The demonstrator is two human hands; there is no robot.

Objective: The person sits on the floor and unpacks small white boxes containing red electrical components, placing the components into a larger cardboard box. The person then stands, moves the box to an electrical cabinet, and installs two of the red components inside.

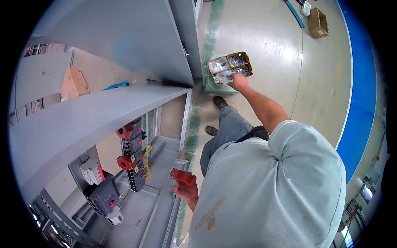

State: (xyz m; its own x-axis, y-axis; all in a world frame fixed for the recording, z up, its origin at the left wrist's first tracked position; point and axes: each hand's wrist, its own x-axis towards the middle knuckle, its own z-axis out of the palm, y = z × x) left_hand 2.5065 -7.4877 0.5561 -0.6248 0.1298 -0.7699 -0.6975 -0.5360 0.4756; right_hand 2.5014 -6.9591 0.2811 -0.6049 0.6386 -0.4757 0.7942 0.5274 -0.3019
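Beside the open cabinet, my left hand (187, 192) is closed around a red current transformer (183, 177). My right arm stretches forward to a divided cardboard box (247, 58) that holds small metal fasteners. There my right hand (238, 82) is closed at the edge of a crumpled clear plastic bag (223, 77); its fingertips are partly hidden. Inside the cabinet, two more red current transformers (125, 162) sit next to a row of dark circuit breakers (138, 157) with yellow wires (147, 161).
The grey cabinet frame (103, 105) and a large grey panel (124, 37) stand close on my left. Under the fastener box is a pale green stool-like support (211, 84). A larger breaker (103, 196) is mounted lower in the cabinet. Another cardboard box (318, 24) lies far right.
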